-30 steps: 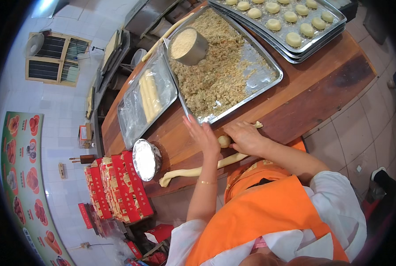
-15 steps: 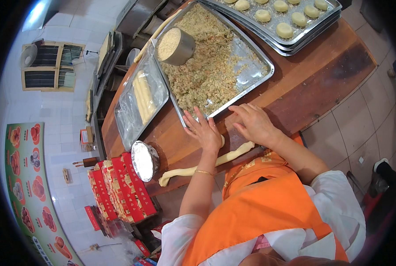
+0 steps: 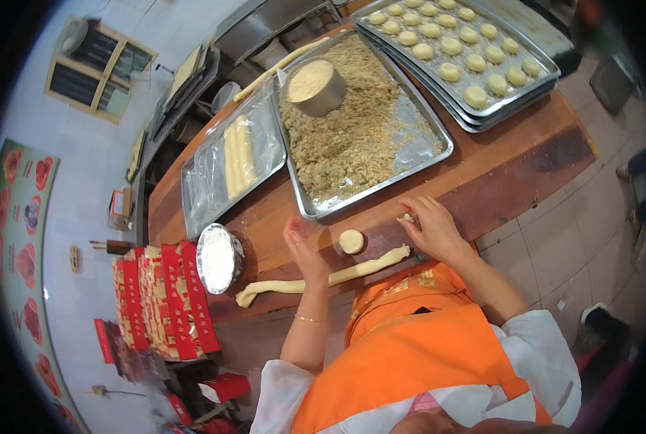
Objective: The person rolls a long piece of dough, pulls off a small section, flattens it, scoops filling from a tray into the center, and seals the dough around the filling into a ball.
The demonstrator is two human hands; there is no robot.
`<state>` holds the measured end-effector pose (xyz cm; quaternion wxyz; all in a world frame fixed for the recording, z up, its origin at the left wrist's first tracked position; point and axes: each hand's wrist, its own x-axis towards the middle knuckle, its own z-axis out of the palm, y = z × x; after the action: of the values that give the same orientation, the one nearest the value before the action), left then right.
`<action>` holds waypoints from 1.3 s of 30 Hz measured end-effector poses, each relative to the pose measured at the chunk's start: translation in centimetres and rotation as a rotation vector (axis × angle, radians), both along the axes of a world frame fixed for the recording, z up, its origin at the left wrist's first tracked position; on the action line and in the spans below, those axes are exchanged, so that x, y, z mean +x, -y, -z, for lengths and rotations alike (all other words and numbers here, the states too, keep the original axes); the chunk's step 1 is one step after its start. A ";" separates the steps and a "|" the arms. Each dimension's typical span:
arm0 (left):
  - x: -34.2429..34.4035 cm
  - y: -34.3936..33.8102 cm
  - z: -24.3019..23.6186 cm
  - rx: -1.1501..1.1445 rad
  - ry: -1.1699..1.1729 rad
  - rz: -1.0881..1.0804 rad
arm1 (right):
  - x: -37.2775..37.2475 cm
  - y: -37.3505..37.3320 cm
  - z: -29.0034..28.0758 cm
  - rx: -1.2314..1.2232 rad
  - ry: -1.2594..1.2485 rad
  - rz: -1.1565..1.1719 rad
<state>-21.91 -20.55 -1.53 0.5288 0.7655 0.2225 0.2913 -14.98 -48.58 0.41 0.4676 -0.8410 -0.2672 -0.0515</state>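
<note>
A round, flattened dough piece lies on the wooden table between my hands. My left hand is raised just left of it, a little blurred, fingers loosely extended and nothing visible in them. Over the table to the right, my right hand pinches a small bit of dough between thumb and fingers. A long dough rope stretches along the near table edge, passing under my left wrist. Beyond my hands, a metal tray holds crumbly brown filling, with a metal pot of pale grains standing on it.
Stacked trays with rows of round dough pieces stand at the far right. A shallow tray holds plastic-covered dough rolls. Left of my left hand sits a foil-like silver bowl. Red boxes are stacked beside the table's left end.
Both hands have moved apart, uncovering the round dough piece. My left hand has lifted off and shifted left. A bit of dough now shows in my right fingers. The view has shifted.
</note>
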 end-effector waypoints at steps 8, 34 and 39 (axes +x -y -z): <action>-3.1 0.8 2.8 0.212 -0.269 0.281 | -1.5 -4.8 0.0 -0.201 0.004 -0.223; -4.2 2.4 2.8 0.148 -0.201 0.227 | -1.2 -11.1 1.3 -0.322 0.060 -0.442; -4.4 2.2 2.3 -0.011 -0.195 0.276 | -1.1 -11.2 1.0 -0.336 0.015 -0.436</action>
<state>-26.28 -22.79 -3.81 0.5439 0.8106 0.1670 0.1388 -16.09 -37.40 -0.56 0.3198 -0.8289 -0.4501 0.0891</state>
